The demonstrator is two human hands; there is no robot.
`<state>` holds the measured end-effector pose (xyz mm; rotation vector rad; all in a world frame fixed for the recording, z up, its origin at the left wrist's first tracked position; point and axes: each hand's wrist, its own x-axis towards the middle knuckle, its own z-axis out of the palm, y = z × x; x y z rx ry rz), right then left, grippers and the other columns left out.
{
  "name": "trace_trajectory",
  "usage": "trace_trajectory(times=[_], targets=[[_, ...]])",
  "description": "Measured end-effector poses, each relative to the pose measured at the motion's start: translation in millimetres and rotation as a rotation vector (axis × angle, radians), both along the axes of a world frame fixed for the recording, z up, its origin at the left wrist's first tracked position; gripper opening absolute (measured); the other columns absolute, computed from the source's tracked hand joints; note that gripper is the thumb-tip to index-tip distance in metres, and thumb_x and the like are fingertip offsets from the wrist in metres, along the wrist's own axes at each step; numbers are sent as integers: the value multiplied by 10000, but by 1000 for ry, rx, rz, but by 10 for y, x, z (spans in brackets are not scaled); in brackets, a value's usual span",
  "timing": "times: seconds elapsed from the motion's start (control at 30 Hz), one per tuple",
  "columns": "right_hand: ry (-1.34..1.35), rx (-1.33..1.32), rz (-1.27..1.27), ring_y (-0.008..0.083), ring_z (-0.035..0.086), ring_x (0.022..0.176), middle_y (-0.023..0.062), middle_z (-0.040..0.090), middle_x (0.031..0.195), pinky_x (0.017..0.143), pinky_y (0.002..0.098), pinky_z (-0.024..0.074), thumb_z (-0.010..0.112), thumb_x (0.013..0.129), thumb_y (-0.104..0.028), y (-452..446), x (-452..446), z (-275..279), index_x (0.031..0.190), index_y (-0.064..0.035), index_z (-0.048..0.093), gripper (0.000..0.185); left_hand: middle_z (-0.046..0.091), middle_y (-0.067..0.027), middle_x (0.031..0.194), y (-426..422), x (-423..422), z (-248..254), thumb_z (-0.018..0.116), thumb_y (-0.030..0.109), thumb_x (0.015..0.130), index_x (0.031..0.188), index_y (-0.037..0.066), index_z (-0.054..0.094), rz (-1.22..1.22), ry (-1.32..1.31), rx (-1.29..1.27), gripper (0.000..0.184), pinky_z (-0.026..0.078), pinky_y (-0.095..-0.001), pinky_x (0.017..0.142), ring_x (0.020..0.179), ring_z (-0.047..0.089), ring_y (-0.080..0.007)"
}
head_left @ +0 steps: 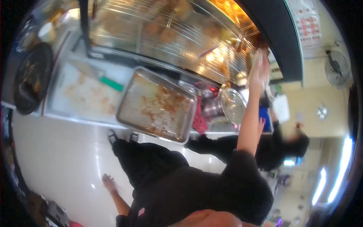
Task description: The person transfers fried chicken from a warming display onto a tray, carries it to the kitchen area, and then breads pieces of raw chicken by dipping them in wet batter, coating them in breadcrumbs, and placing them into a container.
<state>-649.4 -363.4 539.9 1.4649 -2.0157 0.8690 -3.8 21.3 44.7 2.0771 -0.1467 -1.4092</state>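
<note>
My right hand [260, 68] is stretched out to the end of a lit glass display case [151, 60]. It is smeared by motion, and I cannot make out whether its fingers hold anything. My left hand [109, 182] hangs low beside my body, over the pale floor, with its fingers apart and nothing in them. In front of me a metal tray [132, 102] with brown food residue juts over the counter edge. Left of it, a knife with a green handle [111, 83] lies on a stained white cutting board [85, 98].
A dark oval pan [33, 77] stands at the far left. Right of the tray are a red cloth [200, 120] and a metal pot [212, 108] with a glass lid [232, 105]. Another person [280, 145] in black stands close by on the right, at the counter.
</note>
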Motion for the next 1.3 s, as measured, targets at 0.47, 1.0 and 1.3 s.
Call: trace_trajectory(times=[0.47,1.0,1.3], targets=[[-337,357,507,466,124,1471,198,41,1629,1172,592,152,626,876,-503,-135,2939,-1607,1576,-279,154,873,631,-116,1187,-2852,-1599,3327,415,496,1025,1395,116,500,-927,408,-711,538,491,-388,931,1071,611,-219],[-434,291,488,464,296,1402,248,268,1555,1144,538,260,685,869,-318,-731,4191,-2002,1516,-214,339,741,118,-114,1600,-3666,-862,3137,311,761,909,1568,338,22,108,872,-665,835,303,-635,1030,1338,368,-426],[-489,276,463,436,275,1431,264,227,1570,1157,488,273,610,932,-338,-997,4823,-2363,1545,-207,273,712,-131,-64,1638,-4012,-405,3194,317,828,850,1560,336,-94,289,812,-680,956,177,-734,1076,1454,150,-473]])
